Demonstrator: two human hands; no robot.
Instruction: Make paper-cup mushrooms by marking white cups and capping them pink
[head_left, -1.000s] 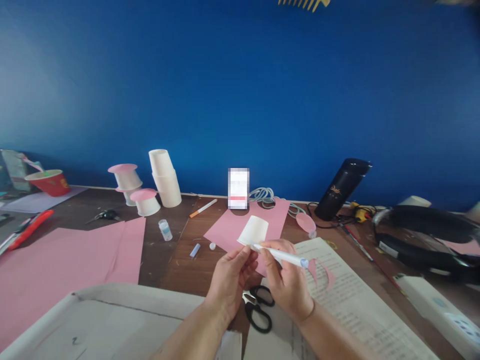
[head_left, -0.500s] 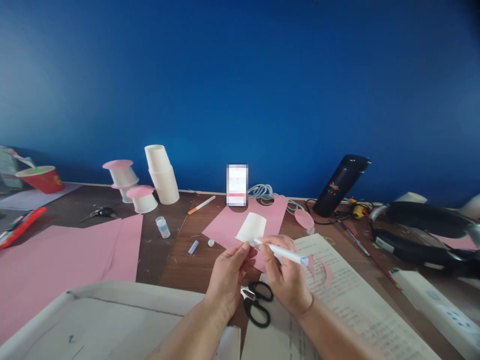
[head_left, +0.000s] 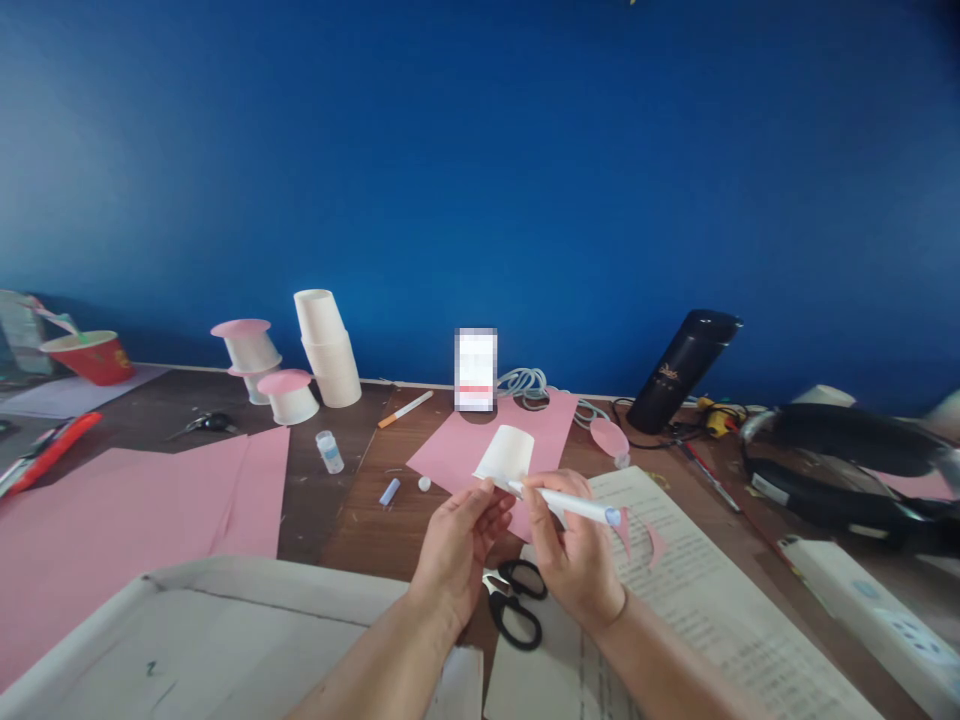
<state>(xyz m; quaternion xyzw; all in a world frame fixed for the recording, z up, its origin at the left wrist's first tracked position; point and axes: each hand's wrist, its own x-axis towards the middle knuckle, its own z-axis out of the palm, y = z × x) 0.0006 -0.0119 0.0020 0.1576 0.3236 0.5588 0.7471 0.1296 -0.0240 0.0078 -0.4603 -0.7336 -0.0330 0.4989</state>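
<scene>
My left hand (head_left: 459, 545) pinches the rim of a white paper cup (head_left: 506, 453), which is tipped with its base away from me, over a pink sheet (head_left: 442, 450). In my right hand (head_left: 574, 550) is a white marker (head_left: 577, 503); its tip end points at the cup's rim and its blue end points right. Black-handled scissors (head_left: 516, 620) lie below, between my wrists. Pink paper scraps (head_left: 655, 546) rest on a printed sheet (head_left: 682, 590) beside my right hand.
Stacked white cups (head_left: 334, 365) and cups with pink discs (head_left: 289, 400) stand at back left. A phone (head_left: 475, 370) leans by the wall. A black flask (head_left: 675, 375), headphones (head_left: 832, 510) and power strip (head_left: 870, 610) are right. A small bottle (head_left: 329, 453) stands left of centre.
The view has shifted slightly, so objects on the left appear a little further right. Both hands keep nearly the same pose and their hold on the cup and marker.
</scene>
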